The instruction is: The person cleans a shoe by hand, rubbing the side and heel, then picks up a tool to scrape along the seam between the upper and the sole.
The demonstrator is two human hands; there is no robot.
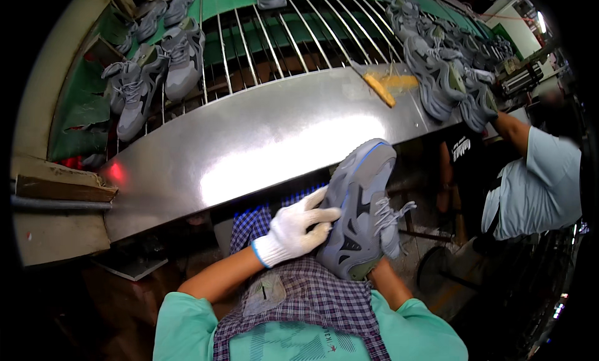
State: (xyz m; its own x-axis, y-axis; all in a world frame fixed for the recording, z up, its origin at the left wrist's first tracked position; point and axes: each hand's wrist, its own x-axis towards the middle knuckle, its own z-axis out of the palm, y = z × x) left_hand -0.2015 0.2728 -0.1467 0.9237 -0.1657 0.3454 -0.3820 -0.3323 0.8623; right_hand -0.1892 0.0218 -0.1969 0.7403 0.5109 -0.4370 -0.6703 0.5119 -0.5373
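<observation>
My left hand point(296, 230), in a white knit glove with a blue cuff edge, reaches in from the left. Its fingers are spread, and one fingertip touches the side of a grey sneaker point(359, 202). That sneaker stands on end above my lap, toe away from me, with its chunky midsole toward my left hand and its grey laces at the right. A thin blue line runs along the sole edge near the toe. Behind the heel, my right forearm point(390, 283) goes up to the sneaker; the right hand holds it from that side, its fingers hidden.
Ahead lies a shiny metal ledge point(249, 143) fronting a rack of metal rods point(274, 43) over a green surface. Grey sneakers point(137, 90) sit at the left, more point(433, 77) at the right. A yellow-handled tool point(379, 90) rests on the ledge. A person point(530, 180) is at right.
</observation>
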